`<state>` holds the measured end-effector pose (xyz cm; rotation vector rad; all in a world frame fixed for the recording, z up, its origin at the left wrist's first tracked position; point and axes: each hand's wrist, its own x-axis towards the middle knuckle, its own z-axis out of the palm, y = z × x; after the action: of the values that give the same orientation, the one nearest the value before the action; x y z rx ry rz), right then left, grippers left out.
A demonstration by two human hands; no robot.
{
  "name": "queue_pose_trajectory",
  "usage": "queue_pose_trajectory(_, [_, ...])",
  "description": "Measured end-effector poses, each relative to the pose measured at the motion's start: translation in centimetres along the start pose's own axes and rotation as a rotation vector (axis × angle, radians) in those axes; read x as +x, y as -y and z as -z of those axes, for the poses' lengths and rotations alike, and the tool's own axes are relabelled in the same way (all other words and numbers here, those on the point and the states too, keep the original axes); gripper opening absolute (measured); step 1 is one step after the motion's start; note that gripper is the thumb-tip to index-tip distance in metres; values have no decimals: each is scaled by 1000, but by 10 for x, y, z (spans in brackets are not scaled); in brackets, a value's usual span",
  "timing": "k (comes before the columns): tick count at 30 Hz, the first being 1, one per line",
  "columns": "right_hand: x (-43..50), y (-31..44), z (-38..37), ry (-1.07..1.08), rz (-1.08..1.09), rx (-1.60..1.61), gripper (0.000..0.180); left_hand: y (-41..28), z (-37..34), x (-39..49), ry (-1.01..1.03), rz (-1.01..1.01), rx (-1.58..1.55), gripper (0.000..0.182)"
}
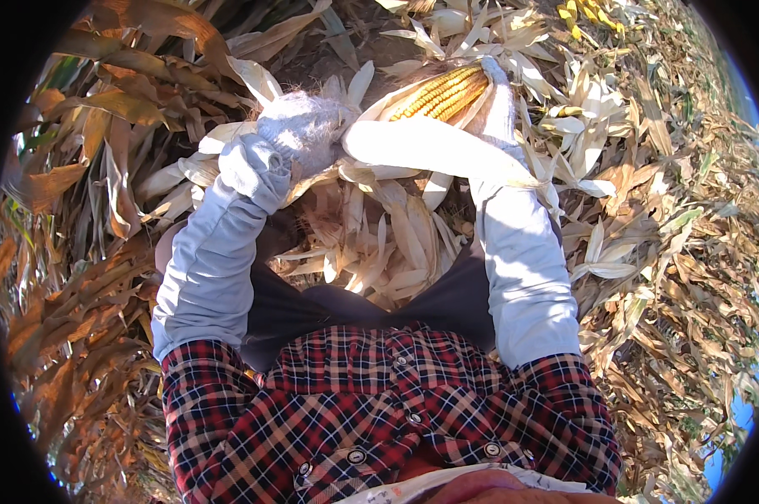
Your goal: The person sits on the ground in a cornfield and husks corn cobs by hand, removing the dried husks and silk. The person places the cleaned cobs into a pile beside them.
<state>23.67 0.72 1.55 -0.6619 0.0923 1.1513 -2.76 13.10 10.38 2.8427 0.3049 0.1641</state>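
Note:
An ear of corn (445, 94) lies between my two gloved hands, its yellow kernels bare along one side. Pale dry husk (430, 148) still wraps the rest, and one broad leaf folds down towards me across my right wrist. My left hand (307, 129), in a fuzzy light knit glove, closes around the ear's left end; its fingers are mostly hidden. At the other end, my right hand (500, 104) grips the tip and the husk there, its fingers partly covered by leaves. Pale sleeve covers reach from both wrists to the elbows.
Loose dry husks (411, 239) cover the ground between my knees. Brown corn stalks and leaves (121, 107) crowd close on the left. Several bare yellow ears (587, 12) lie at the far right, beyond scattered husks (575, 126). Dry leaf litter (669, 283) spreads along the right.

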Motion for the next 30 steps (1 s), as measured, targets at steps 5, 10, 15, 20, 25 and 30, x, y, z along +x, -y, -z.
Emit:
queue_pose_trajectory(5, [-15,-20,-25,-15,-11,61,39,-9,2,1,-83,-27,35,34])
queue_pose_trajectory(10, [-29,-23,-42,-92,43,111,39,14,17,1,-140,82,-127,38])
queue_pose_trajectory(15, [-7,11,-19,-320,183,186,41,38,23,-6,-422,438,-561,41])
queue_pose_trajectory(20, [-5,30,4,-272,426,43,47,96,37,-10,-471,773,-316,38])
queue_pose_trajectory(25, [-16,75,16,-227,531,56,52,135,44,-24,-418,899,-198,45])
queue_pose_trajectory(30, [-17,85,26,-285,639,-109,56,91,15,-5,401,778,316,72])
